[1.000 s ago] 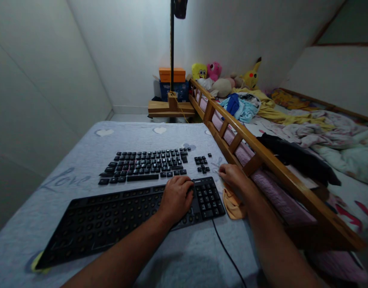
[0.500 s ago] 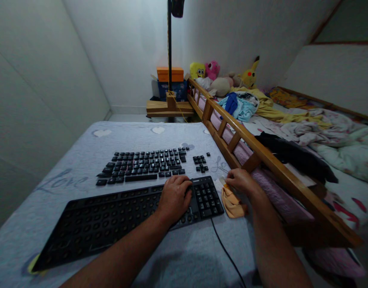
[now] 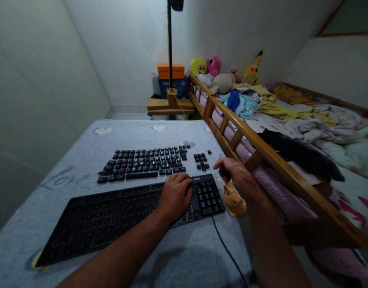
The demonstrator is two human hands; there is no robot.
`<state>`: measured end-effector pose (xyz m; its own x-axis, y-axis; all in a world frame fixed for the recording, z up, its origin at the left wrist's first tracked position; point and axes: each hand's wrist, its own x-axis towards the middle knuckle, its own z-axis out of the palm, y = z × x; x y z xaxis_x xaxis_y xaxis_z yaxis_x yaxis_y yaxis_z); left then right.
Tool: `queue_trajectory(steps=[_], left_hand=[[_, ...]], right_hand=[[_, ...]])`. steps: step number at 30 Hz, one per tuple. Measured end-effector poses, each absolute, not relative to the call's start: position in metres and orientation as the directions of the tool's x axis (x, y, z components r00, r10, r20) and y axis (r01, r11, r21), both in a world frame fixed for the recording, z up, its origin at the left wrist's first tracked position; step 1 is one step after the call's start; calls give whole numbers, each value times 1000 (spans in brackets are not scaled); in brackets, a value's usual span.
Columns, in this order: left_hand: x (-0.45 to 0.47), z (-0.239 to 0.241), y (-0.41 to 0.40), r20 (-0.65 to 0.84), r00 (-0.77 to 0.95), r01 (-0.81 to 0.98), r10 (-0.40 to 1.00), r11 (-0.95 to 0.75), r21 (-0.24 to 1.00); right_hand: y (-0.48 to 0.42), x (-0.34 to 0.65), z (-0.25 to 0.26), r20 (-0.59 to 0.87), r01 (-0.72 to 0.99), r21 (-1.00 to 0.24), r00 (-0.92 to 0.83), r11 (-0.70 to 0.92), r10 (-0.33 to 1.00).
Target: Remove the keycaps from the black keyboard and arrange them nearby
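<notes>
A black keyboard (image 3: 112, 218) lies at a slant on the bed-like surface. Its main section shows bare key sockets, while the number pad (image 3: 206, 196) at its right end carries keycaps. My left hand (image 3: 176, 194) presses on the keyboard just left of the number pad, fingers bent over it. To the right, my right hand (image 3: 234, 174) is raised above an orange cloth (image 3: 234, 202), fingers curled in a pinch. Something dark shows between them, too shaded to name. Loose black keycaps (image 3: 148, 162) lie in rows beyond the keyboard, with a smaller keycap group (image 3: 201, 160) to their right.
A wooden bed rail (image 3: 246, 136) runs along the right side, close to my right arm. Behind it lie clothes, bedding and plush toys (image 3: 213, 66). The keyboard's cable (image 3: 228, 248) trails toward me. A black pole (image 3: 170, 48) on a wooden base stands at the far end.
My right hand has lifted from beside the orange cloth and moved slightly left, its fingers curling toward the number pad. My left hand stays on the keyboard.
</notes>
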<state>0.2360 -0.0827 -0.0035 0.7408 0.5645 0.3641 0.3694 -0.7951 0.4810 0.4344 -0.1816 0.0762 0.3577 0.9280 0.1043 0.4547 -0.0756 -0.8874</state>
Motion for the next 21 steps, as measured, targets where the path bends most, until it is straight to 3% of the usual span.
queue_trajectory(steps=[3,9,21], left_hand=[[236,-3,-83,372,742,361,557,-800,479],[236,-1,-84,369,738,370,565,-796,480],[236,-2,-84,363,743,375,562,-799,469]], right_hand=[[-181,426,69,-2,388,-915,261,-107,965],[-183,420,57,117,539,-839,310,-73,943],[-183,409,44,98,679,-733,156,-34,983]])
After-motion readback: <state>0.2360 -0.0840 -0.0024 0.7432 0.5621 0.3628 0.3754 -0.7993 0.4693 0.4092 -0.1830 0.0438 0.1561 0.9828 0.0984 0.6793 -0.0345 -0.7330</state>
